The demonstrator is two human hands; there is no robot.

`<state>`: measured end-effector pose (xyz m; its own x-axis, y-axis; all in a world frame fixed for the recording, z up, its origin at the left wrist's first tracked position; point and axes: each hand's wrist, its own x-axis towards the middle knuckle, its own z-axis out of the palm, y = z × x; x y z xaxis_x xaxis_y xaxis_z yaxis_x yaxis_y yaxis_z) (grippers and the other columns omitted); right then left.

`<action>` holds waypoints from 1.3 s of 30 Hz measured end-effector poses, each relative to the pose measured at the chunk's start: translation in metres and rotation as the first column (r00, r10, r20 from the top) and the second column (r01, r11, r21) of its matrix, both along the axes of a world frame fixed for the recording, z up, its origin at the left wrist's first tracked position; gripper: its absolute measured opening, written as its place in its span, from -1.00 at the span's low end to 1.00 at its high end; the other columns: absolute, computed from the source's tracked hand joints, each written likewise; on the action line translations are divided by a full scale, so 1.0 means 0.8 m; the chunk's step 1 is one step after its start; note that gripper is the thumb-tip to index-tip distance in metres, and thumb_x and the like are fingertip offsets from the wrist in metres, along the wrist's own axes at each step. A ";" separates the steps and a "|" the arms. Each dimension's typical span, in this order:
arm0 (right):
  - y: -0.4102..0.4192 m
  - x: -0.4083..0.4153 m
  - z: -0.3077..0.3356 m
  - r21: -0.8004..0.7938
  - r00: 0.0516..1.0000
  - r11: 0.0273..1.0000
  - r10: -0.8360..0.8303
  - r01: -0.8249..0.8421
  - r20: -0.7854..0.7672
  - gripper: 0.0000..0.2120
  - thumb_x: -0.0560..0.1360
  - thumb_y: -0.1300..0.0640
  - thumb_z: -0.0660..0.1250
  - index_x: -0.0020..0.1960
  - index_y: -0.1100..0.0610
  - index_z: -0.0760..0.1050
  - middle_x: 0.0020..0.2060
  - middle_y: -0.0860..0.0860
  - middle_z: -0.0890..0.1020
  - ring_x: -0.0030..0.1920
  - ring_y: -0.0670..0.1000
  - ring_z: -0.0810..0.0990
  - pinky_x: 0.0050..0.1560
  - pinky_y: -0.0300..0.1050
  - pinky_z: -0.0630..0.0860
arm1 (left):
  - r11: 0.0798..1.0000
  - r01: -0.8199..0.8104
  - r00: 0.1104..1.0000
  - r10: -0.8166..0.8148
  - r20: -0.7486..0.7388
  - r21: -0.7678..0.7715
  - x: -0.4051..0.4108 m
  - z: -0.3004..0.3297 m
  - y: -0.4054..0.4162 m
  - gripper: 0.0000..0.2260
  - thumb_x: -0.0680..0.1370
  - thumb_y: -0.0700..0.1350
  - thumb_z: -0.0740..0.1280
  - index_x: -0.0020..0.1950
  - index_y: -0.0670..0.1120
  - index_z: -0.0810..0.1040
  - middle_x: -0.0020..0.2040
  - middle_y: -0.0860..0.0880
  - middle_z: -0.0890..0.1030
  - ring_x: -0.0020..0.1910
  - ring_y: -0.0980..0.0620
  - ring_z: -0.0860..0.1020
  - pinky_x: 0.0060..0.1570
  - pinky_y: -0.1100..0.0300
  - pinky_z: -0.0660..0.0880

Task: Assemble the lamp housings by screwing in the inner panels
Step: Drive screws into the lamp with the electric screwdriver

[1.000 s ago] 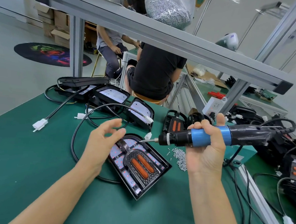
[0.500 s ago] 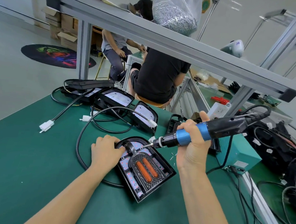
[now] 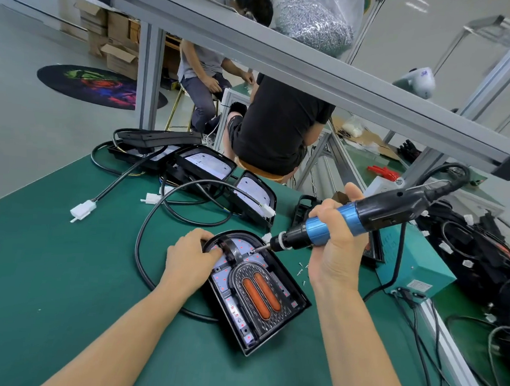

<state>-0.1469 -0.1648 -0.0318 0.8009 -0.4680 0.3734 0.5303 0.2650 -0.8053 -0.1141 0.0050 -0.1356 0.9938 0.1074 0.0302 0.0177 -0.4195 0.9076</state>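
A black arched lamp housing lies on the green mat in front of me, with its inner panel of two orange strips seated inside. My left hand grips the housing's rounded far-left rim, fingers curled over the edge. My right hand grips a blue and black electric screwdriver, tilted down to the left. Its bit tip touches a screw point near the top of the panel. A few loose screws lie on the mat right of the housing.
More lamp housings with black cables and white connectors crowd the far side of the mat. A teal power box and a heap of black parts stand at the right. An aluminium frame bar crosses overhead. Two people sit beyond.
My left hand dropped onto the housing's rim and took hold of it. My right hand swung the screwdriver from level down to the left until its bit met the panel.
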 end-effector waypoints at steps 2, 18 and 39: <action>0.001 -0.001 0.002 -0.008 1.000 1.000 0.010 -0.010 -0.002 -0.52 0.29 0.34 0.35 0.15 0.01 0.45 -0.36 -0.03 0.48 -0.24 0.01 0.44 -0.14 -0.19 0.47 | 0.999 0.013 1.000 -0.014 -0.014 -0.051 -0.001 0.000 0.000 -0.93 0.51 -0.11 0.36 -0.03 0.00 0.51 -0.11 0.06 0.60 0.01 -0.07 0.55 0.15 0.00 0.43; 0.009 0.005 0.010 -0.166 0.995 0.981 0.098 -0.101 -0.025 -0.51 0.30 0.37 0.32 0.18 0.03 0.45 -0.36 0.02 0.48 -0.21 0.03 0.44 -0.04 -0.07 0.40 | 0.974 0.032 0.999 -0.035 -0.009 -0.224 -0.005 -0.004 -0.003 -0.87 0.50 -0.23 0.35 -0.08 0.00 0.49 -0.09 0.00 0.64 -0.11 0.04 0.58 -0.20 0.27 0.42; 0.005 0.010 0.005 -0.211 0.989 0.966 0.139 -0.149 -0.059 -0.71 0.37 0.32 0.42 -0.35 -0.06 0.56 -0.30 -0.07 0.49 -0.21 0.01 0.46 -0.04 -0.11 0.46 | 0.964 -0.034 0.997 0.015 -0.073 -0.263 -0.011 0.002 -0.007 -0.88 0.49 -0.26 0.35 -0.02 -0.08 0.52 -0.07 -0.03 0.64 -0.08 -0.03 0.60 -0.03 0.09 0.50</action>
